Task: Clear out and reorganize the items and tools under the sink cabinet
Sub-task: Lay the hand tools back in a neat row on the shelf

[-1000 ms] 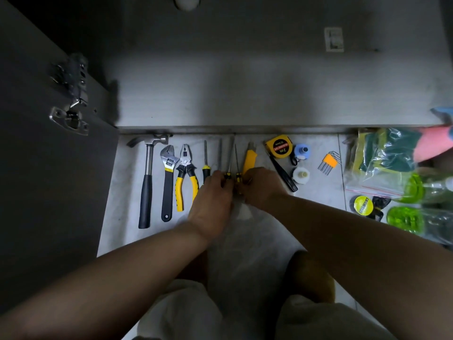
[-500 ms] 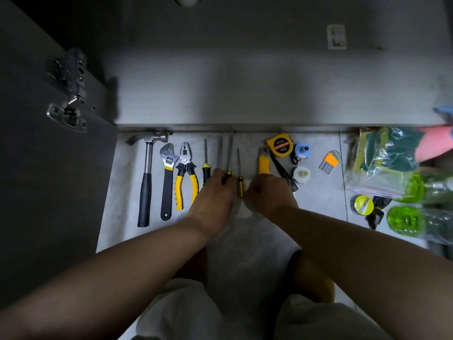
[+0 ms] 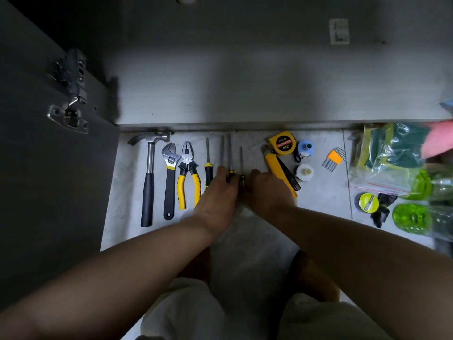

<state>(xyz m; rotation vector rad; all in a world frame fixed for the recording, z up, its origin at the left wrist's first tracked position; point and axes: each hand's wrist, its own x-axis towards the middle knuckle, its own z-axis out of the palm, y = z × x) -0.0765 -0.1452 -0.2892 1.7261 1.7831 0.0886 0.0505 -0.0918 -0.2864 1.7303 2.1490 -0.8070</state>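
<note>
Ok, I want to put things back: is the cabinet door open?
Open: the door stands out at left, its hinge exposed, the cabinet floor in view.

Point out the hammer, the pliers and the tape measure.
hammer (image 3: 147,197), head view, black grip.
pliers (image 3: 187,159), head view, metal pivot.
tape measure (image 3: 282,143), head view, yellow case face.

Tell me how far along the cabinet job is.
Done: hammer, wrench and pliers lined up on the floor. In hand: left hand and right hand at the screwdrivers. Left: tape measure, knife, hex keys and bagged sponges look unsorted; cabinet holds nothing visible.
</note>
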